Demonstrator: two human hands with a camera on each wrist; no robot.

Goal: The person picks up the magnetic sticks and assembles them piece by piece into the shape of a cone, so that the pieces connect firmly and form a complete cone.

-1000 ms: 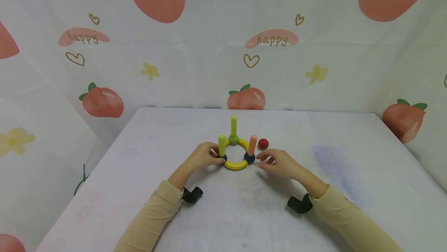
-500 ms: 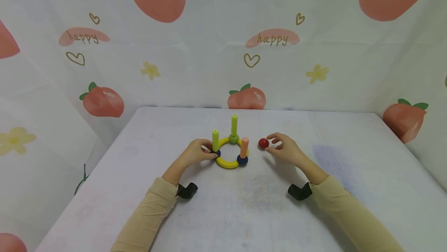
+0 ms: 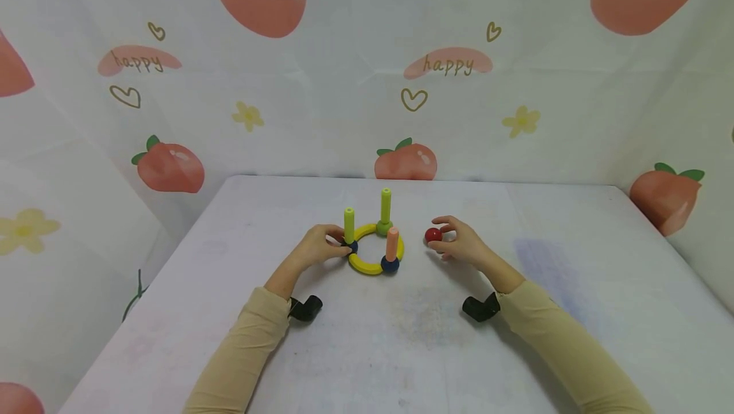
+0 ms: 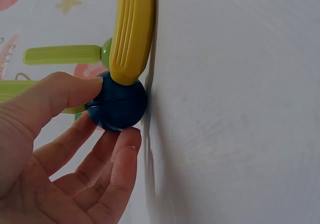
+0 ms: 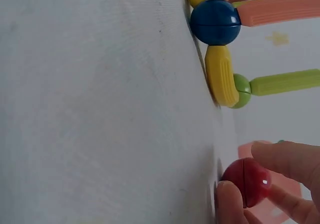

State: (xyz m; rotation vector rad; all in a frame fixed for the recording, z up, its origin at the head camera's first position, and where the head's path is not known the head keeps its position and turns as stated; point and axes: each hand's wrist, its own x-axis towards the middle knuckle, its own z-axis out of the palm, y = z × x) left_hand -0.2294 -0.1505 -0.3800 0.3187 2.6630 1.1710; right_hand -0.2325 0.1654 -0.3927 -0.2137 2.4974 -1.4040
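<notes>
A ring of yellow curved pieces and balls lies flat on the table, with sticks standing up from its balls. Lime-green sticks rise from the left blue ball and the green ball at the back; an orange stick tops the front-right blue ball. My left hand pinches the left blue ball, thumb on one side and fingers on the other. To the right of the ring, my right hand grips a loose red ball between thumb and fingers, close to the tabletop.
The white-covered table ends at a back edge against a printed cloth backdrop with peaches and hearts. Black wrist-worn pieces sit under both sleeves, one by the left wrist and one by the right.
The ring has slid left and turned a little with my left hand on its blue ball. My right hand has gone from beside the orange stick's ball to the red ball and taken hold of it.
</notes>
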